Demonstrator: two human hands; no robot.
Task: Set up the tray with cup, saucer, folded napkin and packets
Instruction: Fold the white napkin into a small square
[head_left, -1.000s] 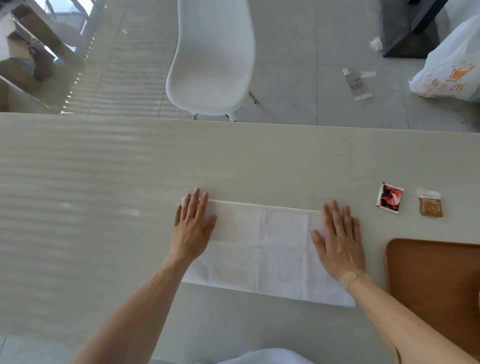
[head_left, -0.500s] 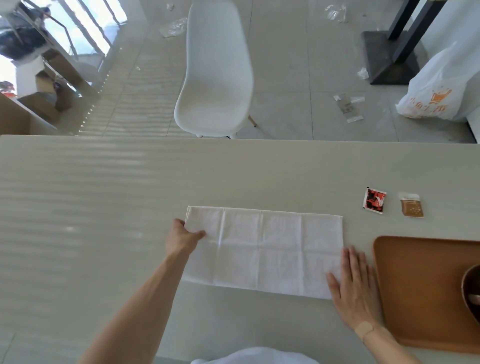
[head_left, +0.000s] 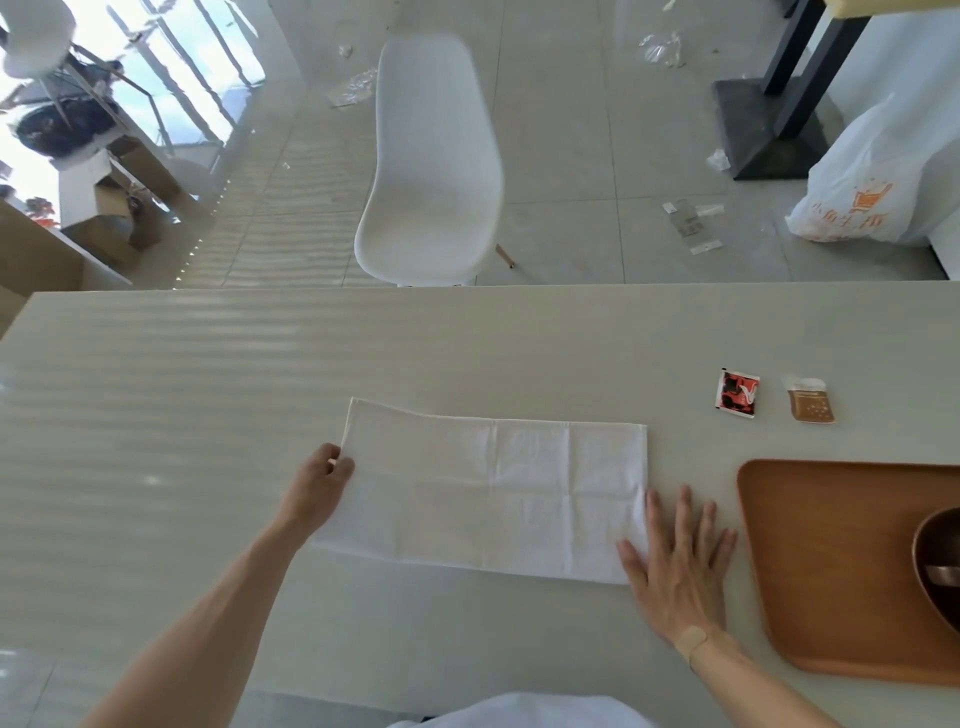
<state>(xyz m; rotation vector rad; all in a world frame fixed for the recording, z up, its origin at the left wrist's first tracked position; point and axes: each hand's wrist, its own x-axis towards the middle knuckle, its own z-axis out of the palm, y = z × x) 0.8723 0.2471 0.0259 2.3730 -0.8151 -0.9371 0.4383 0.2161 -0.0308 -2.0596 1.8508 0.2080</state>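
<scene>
A white napkin (head_left: 488, 488) lies flat on the table as a long rectangle with fold creases. My left hand (head_left: 319, 483) pinches its left edge near the far corner. Flat on the table, my right hand (head_left: 675, 561) rests with fingers spread, its thumb on the napkin's near right corner. To the right sits a brown wooden tray (head_left: 810, 566) with a dark round dish (head_left: 937, 566) cut off at the frame's right edge. A red packet (head_left: 736, 399) and a tan packet (head_left: 809, 401) lie on the table beyond the tray.
The pale table (head_left: 208, 389) stretches wide to the left. A white chair (head_left: 431, 166) stands past its far edge. A white plastic bag (head_left: 862, 187), a dark table base (head_left: 763, 124) and scraps of litter are on the floor.
Both hands slid off the napkin's top. The left one went to the left edge and closed on it; the right one moved to the near right corner, flat on the table.
</scene>
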